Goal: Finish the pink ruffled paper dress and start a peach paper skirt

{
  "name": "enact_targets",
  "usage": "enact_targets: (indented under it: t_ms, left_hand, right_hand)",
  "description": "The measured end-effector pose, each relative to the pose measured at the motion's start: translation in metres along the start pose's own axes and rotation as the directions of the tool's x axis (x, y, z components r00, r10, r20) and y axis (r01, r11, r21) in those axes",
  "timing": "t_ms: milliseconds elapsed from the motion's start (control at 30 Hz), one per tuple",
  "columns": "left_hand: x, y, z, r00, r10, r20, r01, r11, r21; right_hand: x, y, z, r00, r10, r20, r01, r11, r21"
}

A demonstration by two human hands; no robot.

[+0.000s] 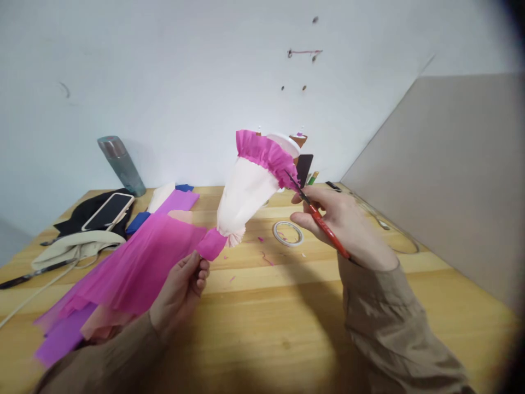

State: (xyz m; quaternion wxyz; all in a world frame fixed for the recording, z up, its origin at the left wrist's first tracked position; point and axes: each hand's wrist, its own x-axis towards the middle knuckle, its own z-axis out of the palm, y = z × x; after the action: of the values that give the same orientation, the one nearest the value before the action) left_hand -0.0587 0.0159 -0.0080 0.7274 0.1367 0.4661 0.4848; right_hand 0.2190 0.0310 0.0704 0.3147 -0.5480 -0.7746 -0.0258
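Observation:
A cream paper cone (246,191), narrow end down, tilts over the table. Its wide end has a pink crepe-paper ruffle (262,150); a pink paper piece (212,244) wraps its narrow end. My left hand (184,284) pinches that pink end, fingers curled. My right hand (336,219) is closed on red-handled scissors (324,224), seen nearly edge-on, with dark tips against the ruffle's right edge. Their finger loops are hidden. Below lies a roll of tape (288,233) with pink scraps in and around it.
Pink crepe sheets (156,257) spread across the left side. Behind them are a phone (109,212), a light cloth pouch (77,246) and a leaning bottle (122,166). A cable (383,223) runs along the right; a side panel (451,164) stands there.

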Motion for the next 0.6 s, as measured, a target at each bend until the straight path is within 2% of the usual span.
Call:
enact_targets:
  t_ms: [100,200,300,433,600]
  left_hand:
    - [0.005,-0.001,0.004,1.0,0.017,0.02,-0.017,1.0,0.009]
    - [0.009,-0.004,0.004,0.999,0.026,0.029,-0.026,1.0,0.006]
    - [0.012,-0.006,0.0,0.999,0.018,0.026,-0.019,1.0,0.024]
    - [0.014,-0.008,-0.007,0.999,0.004,0.032,-0.006,0.999,0.048]
    - [0.012,-0.009,-0.011,0.998,-0.05,-0.023,0.051,0.998,0.041]
  right_hand:
    - [0.0,0.001,0.002,0.999,-0.004,-0.032,0.003,1.0,-0.028]
    - [0.0,0.0,0.003,0.995,0.045,-0.088,-0.049,0.998,-0.046]
    - [0.001,0.001,0.003,0.992,0.084,-0.091,-0.087,0.996,-0.035]
    - [0.0,0.005,0.001,0.996,0.086,-0.035,-0.085,0.996,0.041]
    - [-0.002,0.008,-0.004,0.992,0.073,0.1,-0.086,0.987,0.136]
